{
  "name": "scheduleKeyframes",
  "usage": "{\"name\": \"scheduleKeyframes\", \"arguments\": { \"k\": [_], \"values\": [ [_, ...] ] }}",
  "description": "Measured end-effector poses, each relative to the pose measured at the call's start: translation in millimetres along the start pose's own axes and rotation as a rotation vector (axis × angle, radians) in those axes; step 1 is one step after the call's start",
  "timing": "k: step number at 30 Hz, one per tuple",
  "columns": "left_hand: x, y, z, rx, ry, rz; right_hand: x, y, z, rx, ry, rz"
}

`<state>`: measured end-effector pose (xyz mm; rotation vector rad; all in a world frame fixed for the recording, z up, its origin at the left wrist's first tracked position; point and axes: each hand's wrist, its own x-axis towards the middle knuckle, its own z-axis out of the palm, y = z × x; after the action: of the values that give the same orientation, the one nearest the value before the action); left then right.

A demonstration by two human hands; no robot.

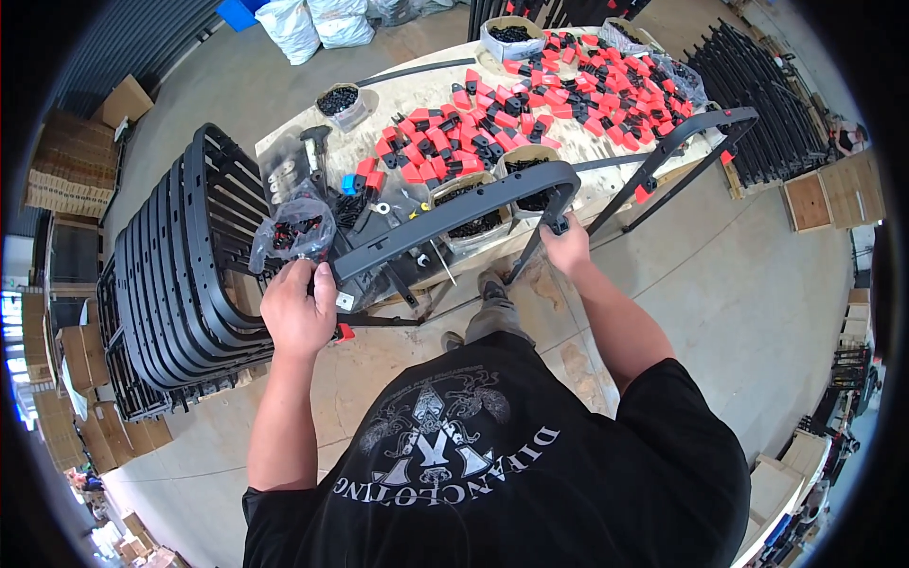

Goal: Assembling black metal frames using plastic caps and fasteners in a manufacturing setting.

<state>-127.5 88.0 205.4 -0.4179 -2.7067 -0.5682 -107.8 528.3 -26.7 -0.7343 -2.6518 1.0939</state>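
A black metal tube frame with a rounded bend at its right spans the front of the work table. My left hand is closed on its left end, thumb on top; the tube's corner is hidden under the fingers. Just below the right bend, my right hand grips the frame's descending leg. Beside my left hand lies a clear plastic bag of small dark and red parts. A second black frame with red clips leans at the table's right front.
Many red-and-black plastic clips cover the wooden table. Tubs of black fasteners, a hammer and small tools lie around them. Nested black frames stand at left; more black frames are stacked at right.
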Motion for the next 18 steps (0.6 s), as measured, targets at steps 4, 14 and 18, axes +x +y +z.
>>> {"name": "scheduleKeyframes", "arguments": {
  "k": [4,14,18],
  "values": [
    [-1,0,-1,-0.008,-0.002,-0.014,18,-11,-18,-0.067,-0.145,0.010],
    [-1,-2,-4,-0.009,-0.025,-0.038,2,-43,-69,0.351,-0.612,0.329],
    [-1,-6,-1,-0.017,-0.028,-0.028,-10,-32,-47,0.241,-0.239,0.033]
  ]
}}
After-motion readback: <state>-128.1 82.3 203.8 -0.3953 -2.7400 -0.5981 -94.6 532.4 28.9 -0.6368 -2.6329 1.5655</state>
